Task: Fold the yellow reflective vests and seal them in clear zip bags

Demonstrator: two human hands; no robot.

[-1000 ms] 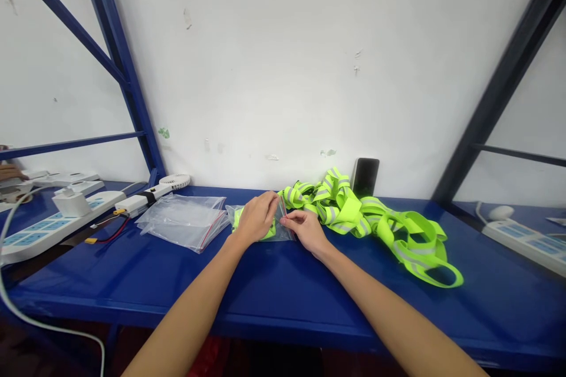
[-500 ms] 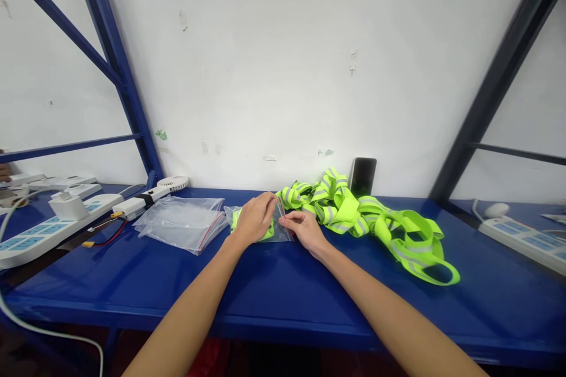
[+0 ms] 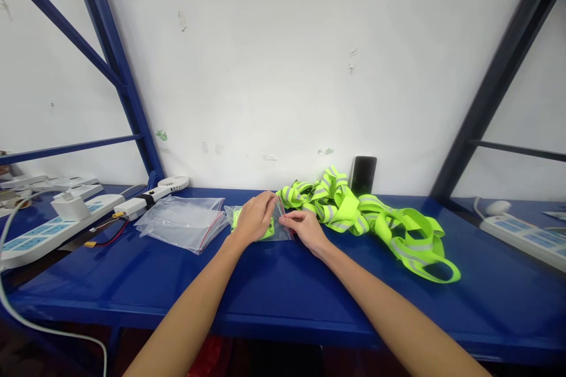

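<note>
A clear zip-lock bag (image 3: pixel 283 234) with a red seal strip lies on the blue table in front of me. Inside it is a folded neon-yellow strap (image 3: pixel 266 232), partly covered by my hand. My left hand (image 3: pixel 255 216) is over the bag, its fingers closed on the upper part near the seal end. At the bag's right end, my right hand (image 3: pixel 307 227) pinches the red-striped edge between thumb and fingers. Just behind and to the right sits a tangled heap of neon-yellow straps with grey reflective stripes (image 3: pixel 340 203).
Left of the hands lies a stack of clear zip-lock bags (image 3: pixel 179 224). Power strips (image 3: pixel 57 227), a white handheld fan (image 3: pixel 174 184) and wires occupy the left side. A dark-screened phone (image 3: pixel 363 175) leans on the wall. Another power strip (image 3: pixel 526 238) is at right.
Hardly anything differs. My right fingertips have shifted very slightly up along the bag's edge, while my left hand stays in place on the bag.
</note>
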